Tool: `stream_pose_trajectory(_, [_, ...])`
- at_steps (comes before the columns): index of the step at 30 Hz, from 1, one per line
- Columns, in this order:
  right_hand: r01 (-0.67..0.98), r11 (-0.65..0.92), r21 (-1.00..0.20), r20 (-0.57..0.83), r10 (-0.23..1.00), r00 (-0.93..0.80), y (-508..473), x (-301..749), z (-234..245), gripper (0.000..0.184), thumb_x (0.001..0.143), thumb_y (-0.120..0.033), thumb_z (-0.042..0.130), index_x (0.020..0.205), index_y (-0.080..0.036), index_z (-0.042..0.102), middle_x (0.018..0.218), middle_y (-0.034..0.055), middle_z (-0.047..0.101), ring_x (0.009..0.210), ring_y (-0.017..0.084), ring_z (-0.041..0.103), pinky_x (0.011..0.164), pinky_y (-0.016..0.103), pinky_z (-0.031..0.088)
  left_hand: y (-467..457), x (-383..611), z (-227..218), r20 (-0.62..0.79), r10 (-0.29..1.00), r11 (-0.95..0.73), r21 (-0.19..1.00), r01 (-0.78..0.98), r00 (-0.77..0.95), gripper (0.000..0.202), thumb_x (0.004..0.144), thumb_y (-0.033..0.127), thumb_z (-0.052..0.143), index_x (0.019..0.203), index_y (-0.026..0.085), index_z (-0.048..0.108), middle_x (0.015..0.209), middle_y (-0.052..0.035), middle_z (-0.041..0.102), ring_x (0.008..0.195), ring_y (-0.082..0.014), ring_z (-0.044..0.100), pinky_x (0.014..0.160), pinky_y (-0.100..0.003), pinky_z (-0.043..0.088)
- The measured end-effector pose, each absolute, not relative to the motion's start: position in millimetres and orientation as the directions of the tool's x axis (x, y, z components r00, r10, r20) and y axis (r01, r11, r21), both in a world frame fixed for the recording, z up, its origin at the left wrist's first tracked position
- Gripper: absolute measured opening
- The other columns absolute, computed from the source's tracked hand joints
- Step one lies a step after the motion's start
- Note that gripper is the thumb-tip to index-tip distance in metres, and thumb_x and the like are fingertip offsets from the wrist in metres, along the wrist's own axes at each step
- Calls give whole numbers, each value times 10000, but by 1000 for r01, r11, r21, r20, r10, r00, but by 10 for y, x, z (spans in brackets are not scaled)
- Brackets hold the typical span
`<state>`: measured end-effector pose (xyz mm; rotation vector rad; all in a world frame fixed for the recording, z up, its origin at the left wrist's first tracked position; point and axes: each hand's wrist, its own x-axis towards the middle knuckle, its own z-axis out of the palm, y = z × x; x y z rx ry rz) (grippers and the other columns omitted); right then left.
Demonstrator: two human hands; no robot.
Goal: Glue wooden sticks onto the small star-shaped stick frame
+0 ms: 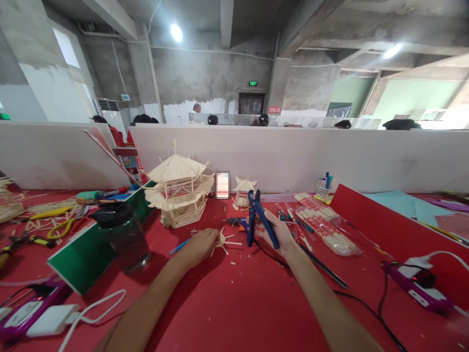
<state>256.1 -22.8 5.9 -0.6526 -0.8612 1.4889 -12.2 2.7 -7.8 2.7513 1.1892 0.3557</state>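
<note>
My left hand (204, 245) is low over the red table, fingers curled closed at the left side of a small star-shaped frame of wooden sticks (222, 240); the fingertips are partly hidden. In my right hand (281, 233) is a blue ratchet-style cutter (269, 226), held jaws up with its handles spread apart. Just behind the cutter lies a glue gun (238, 223), blue and orange. A large two-tiered stick pavilion (179, 188) stands behind my left hand, and a smaller stick pavilion (245, 190) sits farther back. A blue pen-like stick (179, 247) lies beside my left wrist.
At left stand a dark water bottle (126, 239) and a green board (82, 264). Bagged stick bundles (326, 227) lie right, before a red divider (366, 220). Purple power strips (417, 288) with cables flank both sides. A white partition (286, 156) closes the back; people's heads show beyond.
</note>
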Motion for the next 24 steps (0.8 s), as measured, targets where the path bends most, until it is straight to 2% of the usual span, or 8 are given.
stream_pose_trajectory(4, [-507,32,-861,97,990,-103,-269,2540,107,351,776,-426,683,1054,-244,571,901,28,672,876,240,671,744,379,562,63,-142,-82,282,740,-673,323,666,611,174,971,243,411,909,186,563,935,-54,640,843,-185,578,747,-288,427])
stream_pose_trajectory(8, [-354,28,-935,82,987,-137,-325,2557,163,374,797,-511,661,1028,-237,554,860,26,649,792,213,660,659,327,553,122,-159,-124,403,768,-638,424,643,498,134,925,217,468,960,203,597,942,-38,650,871,-179,605,759,-281,452])
stream_pose_trajectory(12, [-118,17,-993,50,958,-281,-382,2637,211,431,813,-574,649,1009,-202,553,801,8,627,640,139,610,588,257,500,150,-156,-139,474,780,-608,425,671,407,144,917,232,481,940,202,620,928,-42,648,862,-183,609,769,-294,467])
stream_pose_trajectory(16, [87,20,-996,-17,913,-407,-422,2664,224,519,809,-605,646,1085,-174,562,910,47,649,707,138,616,648,267,501,116,-139,-93,526,776,-593,419,688,348,179,950,276,438,916,200,596,914,-40,632,837,-177,592,770,-302,464])
stream_pose_trajectory(20, [234,58,-971,-66,870,-489,-451,2590,197,507,823,-587,646,1131,-188,589,898,38,644,724,150,606,682,292,496,68,-131,-36,552,767,-598,430,676,327,251,982,365,396,930,201,579,911,-38,627,859,-188,592,799,-316,463])
stream_pose_trajectory(24, [318,84,-944,-91,862,-499,-475,2460,154,486,858,-574,610,1173,-204,597,800,18,620,669,149,572,629,279,468,50,-129,-22,574,749,-621,430,655,332,266,984,383,401,934,202,589,914,-38,640,864,-189,596,800,-310,464])
